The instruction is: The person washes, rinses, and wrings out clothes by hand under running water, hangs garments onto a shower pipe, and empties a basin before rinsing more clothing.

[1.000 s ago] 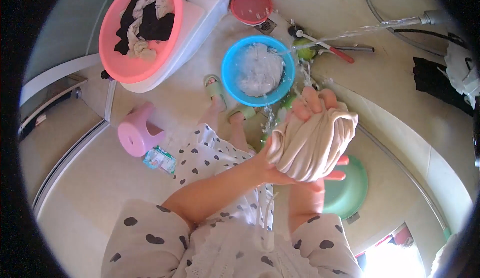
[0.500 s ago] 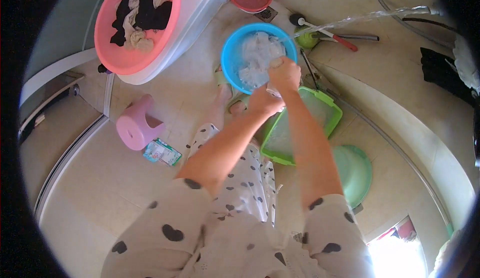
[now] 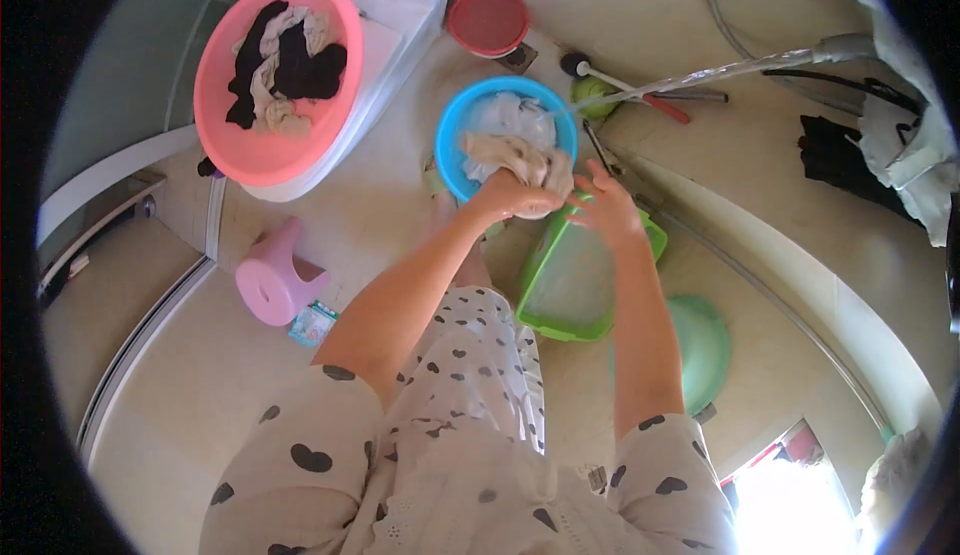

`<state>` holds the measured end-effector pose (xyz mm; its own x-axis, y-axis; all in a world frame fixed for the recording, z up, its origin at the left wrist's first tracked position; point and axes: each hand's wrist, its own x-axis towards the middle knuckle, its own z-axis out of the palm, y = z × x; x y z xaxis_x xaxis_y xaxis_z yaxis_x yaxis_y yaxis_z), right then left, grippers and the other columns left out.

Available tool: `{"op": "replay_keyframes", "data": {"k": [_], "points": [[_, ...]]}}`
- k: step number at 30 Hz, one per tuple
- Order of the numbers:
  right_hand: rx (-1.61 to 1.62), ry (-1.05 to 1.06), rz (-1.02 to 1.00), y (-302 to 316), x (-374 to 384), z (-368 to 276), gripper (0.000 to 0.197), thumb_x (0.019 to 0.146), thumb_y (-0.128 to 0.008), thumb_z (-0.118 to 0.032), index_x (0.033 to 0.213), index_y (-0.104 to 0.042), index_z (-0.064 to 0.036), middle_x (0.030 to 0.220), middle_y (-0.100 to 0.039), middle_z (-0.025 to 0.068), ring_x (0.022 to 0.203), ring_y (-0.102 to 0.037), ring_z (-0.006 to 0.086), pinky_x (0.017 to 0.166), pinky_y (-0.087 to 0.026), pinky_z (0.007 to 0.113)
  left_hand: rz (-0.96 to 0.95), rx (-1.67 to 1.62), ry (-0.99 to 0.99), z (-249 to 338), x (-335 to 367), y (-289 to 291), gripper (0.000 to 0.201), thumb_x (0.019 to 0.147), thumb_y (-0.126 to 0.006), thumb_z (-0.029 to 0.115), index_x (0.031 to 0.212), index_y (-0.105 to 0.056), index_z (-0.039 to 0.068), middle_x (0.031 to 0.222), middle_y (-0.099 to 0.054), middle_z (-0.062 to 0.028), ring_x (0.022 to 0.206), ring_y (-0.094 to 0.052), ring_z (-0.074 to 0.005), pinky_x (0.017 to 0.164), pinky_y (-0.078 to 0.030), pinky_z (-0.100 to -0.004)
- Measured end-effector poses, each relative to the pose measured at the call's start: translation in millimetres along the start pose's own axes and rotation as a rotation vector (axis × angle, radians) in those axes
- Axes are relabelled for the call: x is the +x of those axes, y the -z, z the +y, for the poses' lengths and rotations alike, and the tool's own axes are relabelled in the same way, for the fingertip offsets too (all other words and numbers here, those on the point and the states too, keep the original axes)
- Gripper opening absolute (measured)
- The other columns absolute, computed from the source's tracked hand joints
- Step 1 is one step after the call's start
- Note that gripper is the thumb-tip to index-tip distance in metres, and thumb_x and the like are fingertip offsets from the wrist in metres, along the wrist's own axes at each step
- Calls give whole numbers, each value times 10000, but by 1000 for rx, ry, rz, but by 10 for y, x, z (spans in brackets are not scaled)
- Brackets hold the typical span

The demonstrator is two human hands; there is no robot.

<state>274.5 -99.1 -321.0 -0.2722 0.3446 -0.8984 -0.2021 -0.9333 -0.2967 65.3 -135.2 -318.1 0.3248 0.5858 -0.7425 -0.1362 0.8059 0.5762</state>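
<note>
My left hand point(image 3: 508, 197) is closed on a wet beige cloth point(image 3: 508, 155), whose loose folds hang over the near side of a round blue basin point(image 3: 450, 125). Just right of it, my right hand point(image 3: 610, 207) is open with its fingers spread, close to the cloth's end; whether a fingertip touches it I cannot tell. Inside the basin lies a white cloth point(image 3: 522, 120) in water. A stream of water point(image 3: 700, 75) runs into the basin from a grey hose point(image 3: 845, 49) at the right. Below my hands sits a green-rimmed tub point(image 3: 565, 333) of cloudy water.
A pink basin point(image 3: 212, 115) with black and beige clothes rests on a white appliance point(image 3: 385, 55) at the far left. A pink stool point(image 3: 270, 290) and a small packet point(image 3: 313, 323) are on the left floor. Brushes point(image 3: 640, 95), a red-lidded bucket point(image 3: 488, 20) and a pale green basin point(image 3: 705, 350) stand around.
Both hands were gripping the bunched cloth together. My right hand has let go and opened, while the cloth has spread loosely from my left hand over the blue basin.
</note>
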Motion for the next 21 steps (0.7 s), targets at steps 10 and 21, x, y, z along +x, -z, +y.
{"op": "replay_keyframes", "data": {"k": [10,21], "points": [[307,243,-68,-175,-72,-447,503,881,-449,-414,1209,-446,-33,1197,-513,126,1075,-506,267,955,-375,420,-384,-341,-260,820,257,-160,478,668,-667,20,1124,-526,35,1076,-585,-54,991,-542,-169,894,-410,-318],[63,833,158,-837,-264,-1022,483,699,-683,-54,1121,-451,-13,951,-583,90,840,-575,177,753,-472,311,449,-366,-33,1044,874,-422,393,824,-485,398,1101,-536,124,1033,-589,-61,961,-564,-232,785,-464,-393]]}}
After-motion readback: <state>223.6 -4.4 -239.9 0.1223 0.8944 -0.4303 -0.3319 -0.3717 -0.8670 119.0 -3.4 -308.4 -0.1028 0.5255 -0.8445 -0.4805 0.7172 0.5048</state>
